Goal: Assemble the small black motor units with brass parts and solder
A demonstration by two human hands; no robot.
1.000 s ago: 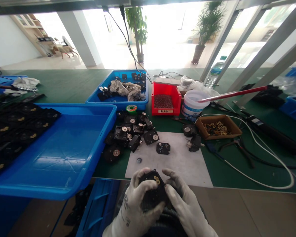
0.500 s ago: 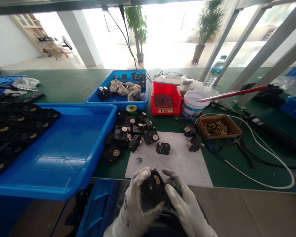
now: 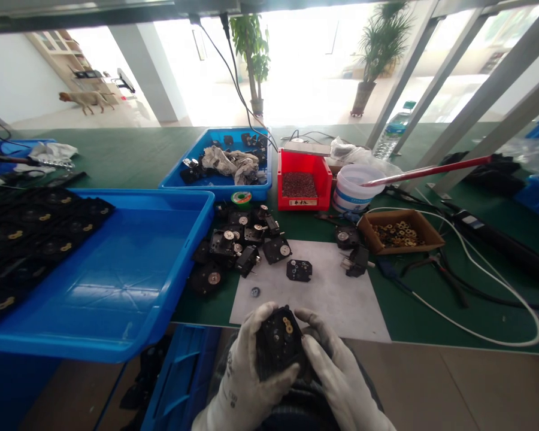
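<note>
Both of my white-gloved hands hold one black plastic mechanism part (image 3: pixel 279 342) with small brass gears on its face, low in the view, just in front of the bench edge. My left hand (image 3: pixel 245 371) wraps its left side with the thumb across the lower front. My right hand (image 3: pixel 330 365) grips its right side, fingers curled. Beyond them a white sheet (image 3: pixel 327 293) lies on the green bench with a similar black part (image 3: pixel 299 270) and a small round piece (image 3: pixel 253 292) on it.
A pile of black mechanisms (image 3: pixel 238 242) lies left of the sheet. A big blue tray (image 3: pixel 117 281) with black parts stands left. Further back are a blue bin (image 3: pixel 220 158), a red bin (image 3: pixel 303 185), a white tub (image 3: pixel 357 187), a cardboard box of brass washers (image 3: pixel 399 230), and cables (image 3: pixel 476 287) at right.
The part has been turned slightly in my hands so its geared face shows more upright. The hands stay in the same place. The view has shifted a little.
</note>
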